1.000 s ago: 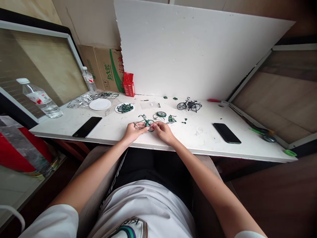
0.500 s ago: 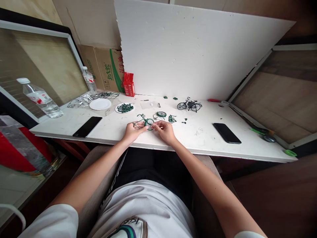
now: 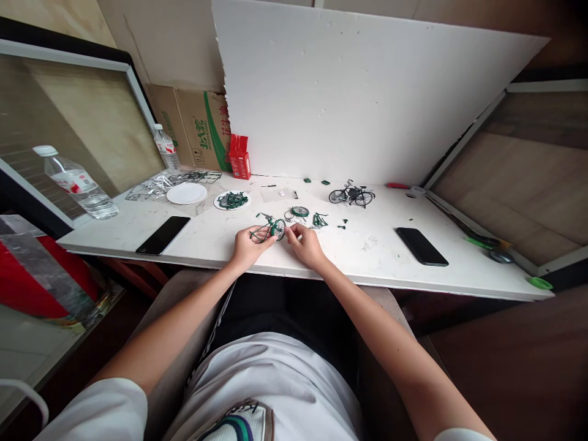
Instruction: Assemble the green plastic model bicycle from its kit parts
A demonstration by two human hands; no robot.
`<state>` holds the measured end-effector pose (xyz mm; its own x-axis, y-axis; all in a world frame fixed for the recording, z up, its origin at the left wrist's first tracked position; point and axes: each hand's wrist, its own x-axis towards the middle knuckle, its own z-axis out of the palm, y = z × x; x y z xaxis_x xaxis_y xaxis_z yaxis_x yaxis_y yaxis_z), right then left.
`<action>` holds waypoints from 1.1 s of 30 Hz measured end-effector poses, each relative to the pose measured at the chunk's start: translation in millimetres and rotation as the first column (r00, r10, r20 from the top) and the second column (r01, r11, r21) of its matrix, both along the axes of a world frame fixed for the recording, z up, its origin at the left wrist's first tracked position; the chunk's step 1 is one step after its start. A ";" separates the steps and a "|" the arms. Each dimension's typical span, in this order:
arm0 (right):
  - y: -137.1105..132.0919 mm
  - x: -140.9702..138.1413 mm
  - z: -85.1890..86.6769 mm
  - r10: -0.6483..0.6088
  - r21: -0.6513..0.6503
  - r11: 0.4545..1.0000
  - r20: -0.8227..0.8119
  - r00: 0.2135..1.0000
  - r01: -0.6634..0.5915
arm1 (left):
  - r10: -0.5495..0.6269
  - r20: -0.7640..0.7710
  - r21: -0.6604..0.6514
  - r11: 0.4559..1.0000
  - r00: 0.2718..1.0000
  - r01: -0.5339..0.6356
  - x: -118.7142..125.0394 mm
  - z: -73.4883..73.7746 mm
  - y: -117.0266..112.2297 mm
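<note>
Both hands meet at the near edge of the white table (image 3: 367,257). My left hand (image 3: 248,245) is closed on the frame of a small green bicycle (image 3: 269,226) and holds it just above the table top. My right hand (image 3: 305,245) pinches with the fingertips at its wheel (image 3: 278,228), so the two hands almost touch.

I think this work at the wheel needs a steady frame. The left hand should grip firmly but not bend the thin rods. The right should press only with the fingertips, straight along the axle, because such a fine part can slip or snap.

It is a very thin model, dark green, with a wire-like frame and one spoked wheel that I can see. Whether a second wheel is fitted I cannot tell. A loose wheel (image 3: 299,212) lies just behind it, and a finished dark bicycle (image 3: 351,195) stands further back.
</note>
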<state>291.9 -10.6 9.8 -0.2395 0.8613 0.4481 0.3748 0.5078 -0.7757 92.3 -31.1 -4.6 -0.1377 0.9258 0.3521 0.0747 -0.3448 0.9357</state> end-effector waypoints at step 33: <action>-1.3 0.5 0.5 -0.020 0.040 0.999 -0.080 0.997 0.023 | -0.013 0.016 -0.007 1.000 1.000 0.013 1.0 3.3 -3.8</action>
<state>292.4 -11.9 10.3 -0.1834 0.8462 0.5002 0.3236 0.5325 -0.7821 93.3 -34.9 -1.3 -0.1309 0.9300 0.3434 0.0553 -0.3390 0.9392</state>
